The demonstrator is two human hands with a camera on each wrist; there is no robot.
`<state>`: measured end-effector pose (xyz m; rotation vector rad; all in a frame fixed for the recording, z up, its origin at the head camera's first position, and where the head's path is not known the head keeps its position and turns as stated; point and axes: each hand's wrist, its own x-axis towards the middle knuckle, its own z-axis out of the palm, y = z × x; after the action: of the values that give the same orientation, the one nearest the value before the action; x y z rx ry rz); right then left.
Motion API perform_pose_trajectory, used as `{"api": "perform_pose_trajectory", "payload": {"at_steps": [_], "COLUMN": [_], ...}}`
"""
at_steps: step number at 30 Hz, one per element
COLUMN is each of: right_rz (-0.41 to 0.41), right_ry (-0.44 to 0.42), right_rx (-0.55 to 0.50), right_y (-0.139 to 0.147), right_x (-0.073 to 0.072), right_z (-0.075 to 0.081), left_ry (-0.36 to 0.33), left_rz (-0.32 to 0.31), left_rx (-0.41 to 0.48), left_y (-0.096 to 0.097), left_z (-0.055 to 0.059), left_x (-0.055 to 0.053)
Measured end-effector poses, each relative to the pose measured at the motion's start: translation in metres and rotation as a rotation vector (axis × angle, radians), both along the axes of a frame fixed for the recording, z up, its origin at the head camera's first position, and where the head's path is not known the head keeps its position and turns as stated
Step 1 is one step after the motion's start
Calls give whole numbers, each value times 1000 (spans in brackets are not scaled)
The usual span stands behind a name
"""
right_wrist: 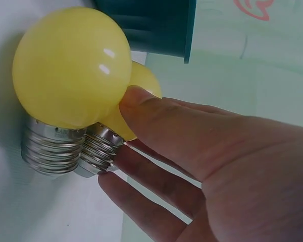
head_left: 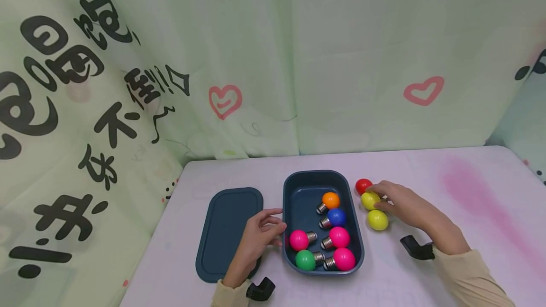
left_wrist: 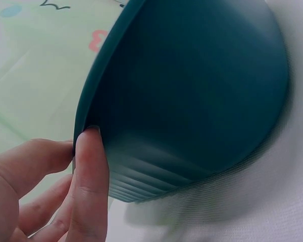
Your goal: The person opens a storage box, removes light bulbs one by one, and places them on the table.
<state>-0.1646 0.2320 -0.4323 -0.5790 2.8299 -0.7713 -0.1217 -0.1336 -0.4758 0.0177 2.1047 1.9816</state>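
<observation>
My left hand is at the left side of a dark teal box, pinching its rim between thumb and fingers in the left wrist view. To the right of the box, my right hand grips a yellow light bulb, thumb on the globe and fingers by its screw base in the right wrist view. A second yellow bulb lies close in front of it, and a red bulb sits just behind. Inside the box lie an orange bulb, a blue bulb, a green bulb and several pink bulbs.
A flat dark teal lid lies on the table left of the box, partly behind the left hand. The table has a whitish cloth with a pink patch at right. A pale green printed curtain hangs behind and at the left.
</observation>
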Motion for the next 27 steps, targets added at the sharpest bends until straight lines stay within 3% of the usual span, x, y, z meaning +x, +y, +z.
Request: {"api": "perform_pose_trajectory", "payload": {"at_steps": [14, 27], "right_rz": [-24, -31], "right_ry": [-48, -31], "right_rx": [21, 20], "right_y": [0, 1], "right_x": [-2, -1], "right_z": [-5, -6], "left_ry": [7, 2], "left_rz": [-8, -5], "left_rx": [-1, 10], "left_y": [1, 1], "left_z": [3, 6], "left_x": [1, 2]}}
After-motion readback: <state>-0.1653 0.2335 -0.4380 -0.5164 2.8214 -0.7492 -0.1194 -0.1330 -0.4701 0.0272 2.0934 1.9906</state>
